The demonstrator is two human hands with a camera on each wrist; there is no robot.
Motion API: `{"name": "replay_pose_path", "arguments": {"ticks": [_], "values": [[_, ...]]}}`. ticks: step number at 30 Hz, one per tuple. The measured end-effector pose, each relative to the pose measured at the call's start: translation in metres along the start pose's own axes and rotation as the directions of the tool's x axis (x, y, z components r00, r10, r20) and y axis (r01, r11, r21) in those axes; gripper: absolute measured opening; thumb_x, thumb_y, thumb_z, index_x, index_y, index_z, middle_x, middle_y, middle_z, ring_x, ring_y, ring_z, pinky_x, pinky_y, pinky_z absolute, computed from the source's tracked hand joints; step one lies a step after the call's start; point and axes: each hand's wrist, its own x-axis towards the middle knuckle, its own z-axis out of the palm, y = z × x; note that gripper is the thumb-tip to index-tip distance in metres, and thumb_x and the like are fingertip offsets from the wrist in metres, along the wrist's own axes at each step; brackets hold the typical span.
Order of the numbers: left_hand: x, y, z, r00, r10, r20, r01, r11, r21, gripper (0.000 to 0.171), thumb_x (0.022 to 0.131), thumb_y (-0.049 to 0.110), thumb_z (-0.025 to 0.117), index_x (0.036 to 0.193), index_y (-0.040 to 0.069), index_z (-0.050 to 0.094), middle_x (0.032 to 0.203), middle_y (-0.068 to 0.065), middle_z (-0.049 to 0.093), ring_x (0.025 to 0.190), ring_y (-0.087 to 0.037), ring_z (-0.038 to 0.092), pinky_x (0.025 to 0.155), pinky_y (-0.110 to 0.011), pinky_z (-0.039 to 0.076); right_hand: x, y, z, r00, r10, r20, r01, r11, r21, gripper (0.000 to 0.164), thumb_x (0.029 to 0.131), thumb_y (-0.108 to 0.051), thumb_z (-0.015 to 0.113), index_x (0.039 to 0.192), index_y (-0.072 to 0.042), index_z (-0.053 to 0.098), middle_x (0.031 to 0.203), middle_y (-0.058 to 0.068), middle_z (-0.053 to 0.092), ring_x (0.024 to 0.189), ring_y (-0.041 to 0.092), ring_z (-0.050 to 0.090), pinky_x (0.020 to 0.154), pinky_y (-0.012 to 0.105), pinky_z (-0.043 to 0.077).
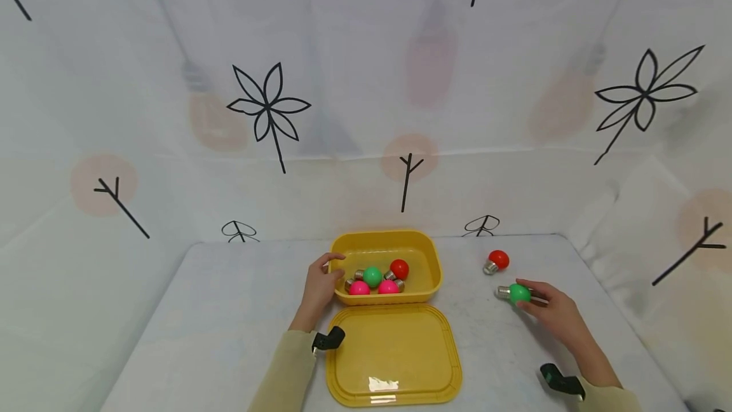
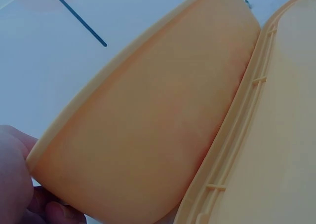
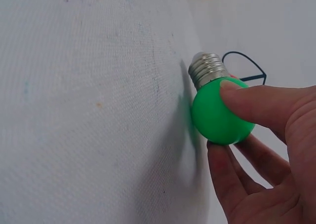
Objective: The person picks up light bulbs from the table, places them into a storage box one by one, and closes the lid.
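My right hand [image 1: 557,315] pinches a green light bulb [image 1: 520,294] by its round part, a little above the table's right side. In the right wrist view the bulb's silver screw base points up and away from the fingers. My left hand [image 1: 318,286] grips the left rim of a yellow plastic box [image 1: 383,300]; the left wrist view shows the fingers [image 2: 61,213] at the box's corner. Inside the box lie a green bulb [image 1: 372,276], a red bulb [image 1: 399,269] and two pink bulbs [image 1: 359,288]. Another red bulb [image 1: 499,259] lies on the table beyond my right hand.
A flat yellow lid [image 1: 394,355] with a raised edge lies directly in front of the box, on the near side. White cloth with black plant drawings [image 1: 267,107] hangs behind and beside the white table [image 1: 229,323].
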Motion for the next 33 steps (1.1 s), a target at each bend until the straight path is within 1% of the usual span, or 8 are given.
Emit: {"name": "replay_pose_path", "arguments": {"ticks": [4, 11, 18, 23, 25, 28, 30, 33], "values": [[-0.001, 0.000, -0.001, 1.000, 0.004, 0.005, -0.004, 1.000, -0.009, 0.025, 0.090, 0.002, 0.062, 0.110, 0.015, 0.070, 0.149, -0.012, 0.046, 0.132, -0.034, 0.042, 0.101, -0.050, 0.044, -0.001, 0.001, 0.000, 1.000, 0.003, 0.001, -0.003, 1.000, 0.008, 0.062, 0.090, -0.022, 0.074, 0.141, 0.005, 0.049, 0.140, 0.033, 0.045, 0.123, 0.052, 0.048, 0.090, 0.053, 0.050], [-0.001, 0.000, 0.000, 1.000, -0.005, 0.006, 0.005, 1.000, -0.006, 0.026, 0.090, 0.003, 0.062, 0.111, 0.016, 0.070, 0.146, -0.011, 0.048, 0.118, -0.031, 0.049, 0.092, -0.043, 0.052, -0.003, -0.002, -0.001, 1.000, -0.016, 0.000, 0.016, 1.000, 0.015, 0.062, 0.091, -0.022, 0.074, 0.141, 0.005, 0.049, 0.140, 0.033, 0.045, 0.122, 0.051, 0.049, 0.088, 0.051, 0.051], [-0.001, 0.000, 0.001, 1.000, 0.000, 0.003, 0.000, 1.000, -0.002, 0.026, 0.090, 0.003, 0.062, 0.112, 0.014, 0.070, 0.148, -0.012, 0.047, 0.124, -0.030, 0.046, 0.095, -0.045, 0.049, -0.005, -0.005, -0.001, 0.998, -0.063, -0.018, 0.063, 0.998, 0.019, 0.059, 0.091, -0.021, 0.074, 0.139, 0.004, 0.051, 0.137, 0.031, 0.049, 0.119, 0.050, 0.051, 0.087, 0.048, 0.052], [-0.002, 0.002, 0.001, 1.000, -0.008, 0.000, 0.008, 1.000, 0.001, 0.026, 0.090, 0.003, 0.062, 0.112, 0.014, 0.070, 0.148, -0.012, 0.047, 0.122, -0.030, 0.047, 0.095, -0.045, 0.050, -0.006, -0.006, 0.000, 0.996, -0.085, -0.030, 0.085, 0.996, 0.024, 0.058, 0.090, -0.021, 0.074, 0.138, 0.004, 0.053, 0.135, 0.029, 0.051, 0.118, 0.048, 0.053, 0.085, 0.041, 0.054], [-0.002, 0.002, 0.000, 1.000, -0.009, 0.001, 0.009, 1.000, 0.001, 0.026, 0.090, 0.002, 0.062, 0.112, 0.014, 0.070, 0.148, -0.012, 0.047, 0.125, -0.032, 0.046, 0.097, -0.047, 0.048, -0.006, -0.007, 0.000, 0.996, -0.086, -0.037, 0.087, 0.996, 0.026, 0.057, 0.090, -0.021, 0.074, 0.138, 0.003, 0.054, 0.135, 0.028, 0.052, 0.118, 0.046, 0.054, 0.085, 0.038, 0.055], [-0.001, 0.002, 0.000, 1.000, -0.011, 0.002, 0.011, 1.000, 0.002, 0.026, 0.090, 0.002, 0.062, 0.112, 0.014, 0.070, 0.148, -0.012, 0.046, 0.129, -0.032, 0.043, 0.101, -0.049, 0.044, -0.006, -0.008, 0.002, 0.996, -0.087, -0.036, 0.088, 0.996, 0.029, 0.057, 0.090, -0.021, 0.075, 0.138, 0.002, 0.054, 0.135, 0.027, 0.053, 0.118, 0.045, 0.054, 0.085, 0.038, 0.054], [-0.001, 0.002, -0.001, 1.000, -0.012, 0.002, 0.012, 1.000, 0.003, 0.026, 0.090, 0.003, 0.063, 0.111, 0.015, 0.070, 0.148, -0.012, 0.047, 0.130, -0.032, 0.043, 0.100, -0.049, 0.045, -0.007, -0.010, 0.003, 0.996, -0.082, -0.032, 0.083, 0.996, 0.037, 0.057, 0.090, -0.022, 0.075, 0.138, 0.002, 0.054, 0.135, 0.027, 0.053, 0.118, 0.045, 0.054, 0.086, 0.039, 0.054], [0.000, 0.001, -0.001, 1.000, -0.010, 0.006, 0.010, 1.000, 0.001, 0.026, 0.090, 0.003, 0.063, 0.112, 0.015, 0.070, 0.148, -0.011, 0.047, 0.124, -0.031, 0.045, 0.097, -0.046, 0.048, -0.007, -0.012, 0.003, 0.997, -0.079, -0.023, 0.080, 0.996, 0.038, 0.058, 0.090, -0.023, 0.074, 0.138, 0.002, 0.053, 0.136, 0.028, 0.052, 0.119, 0.046, 0.053, 0.085, 0.038, 0.054]]}}
